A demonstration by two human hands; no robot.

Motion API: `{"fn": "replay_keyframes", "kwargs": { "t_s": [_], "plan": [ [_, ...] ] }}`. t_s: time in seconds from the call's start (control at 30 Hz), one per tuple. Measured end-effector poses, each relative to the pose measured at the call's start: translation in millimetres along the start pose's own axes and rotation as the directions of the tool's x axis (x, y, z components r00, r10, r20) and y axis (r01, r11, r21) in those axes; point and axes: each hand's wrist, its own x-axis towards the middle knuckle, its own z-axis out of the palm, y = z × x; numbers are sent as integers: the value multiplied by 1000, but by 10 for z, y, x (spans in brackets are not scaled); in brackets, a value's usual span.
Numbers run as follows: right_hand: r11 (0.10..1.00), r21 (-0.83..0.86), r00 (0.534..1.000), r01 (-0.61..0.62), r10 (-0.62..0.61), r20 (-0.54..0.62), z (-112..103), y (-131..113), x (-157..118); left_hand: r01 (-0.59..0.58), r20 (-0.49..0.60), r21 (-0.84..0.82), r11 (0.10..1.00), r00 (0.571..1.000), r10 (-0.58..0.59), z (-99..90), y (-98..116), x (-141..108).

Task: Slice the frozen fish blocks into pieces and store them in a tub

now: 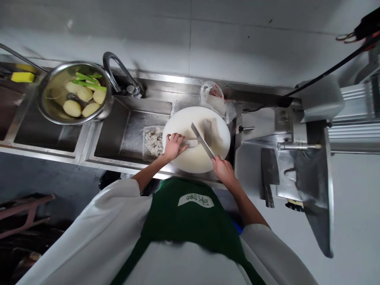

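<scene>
My right hand (224,170) is wrapped round the handle of a kitchen knife (202,139). The blade points up and to the left across the round white cutting board (181,120). On the board's left side, my left hand (174,146) has its fingers bent over a pale, flat strip of food (190,143), whose right end lies close to the blade. Beyond the knife lies a greyish piece of food (208,130); its kind is unclear. Left of the board, a clear plastic tub (144,148) holds many small greyish-white cut pieces (154,142).
A steel bowl (43,105) with potatoes and green stalks straddles the sinks at left, beside a curved tap (118,67). Behind the board lies a plastic bag (212,95). At right stands a slicing machine (252,152) with a cleaver (269,168) on it.
</scene>
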Motion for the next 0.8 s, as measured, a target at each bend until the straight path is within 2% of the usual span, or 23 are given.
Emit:
{"fn": "replay_keyframes", "kwargs": {
  "t_s": [0.13,0.23,0.33,0.43,0.6,0.7,0.8],
  "plan": [
    [991,-49,992,126,-125,25,-136,-276,160,-84,-126,-124,989,990,68,325,207,-55],
    [979,-115,985,168,-163,51,-184,-380,278,-132,-213,-148,980,972,99,550,221,31],
    [973,-142,982,182,-171,85,-186,-396,375,-173,-297,-146,974,947,123,669,177,84],
    [972,-129,976,198,-183,119,-142,-396,456,-204,-319,-140,969,936,151,703,146,67],
    [981,-89,977,173,-160,145,44,-471,619,-203,-295,-182,962,945,143,695,128,30],
    [986,-49,977,160,-151,148,143,-516,729,-202,-287,-211,956,948,136,665,119,49],
    [987,-25,977,159,-154,148,140,-512,795,-213,-290,-200,957,945,150,595,124,50]
  ]
}}
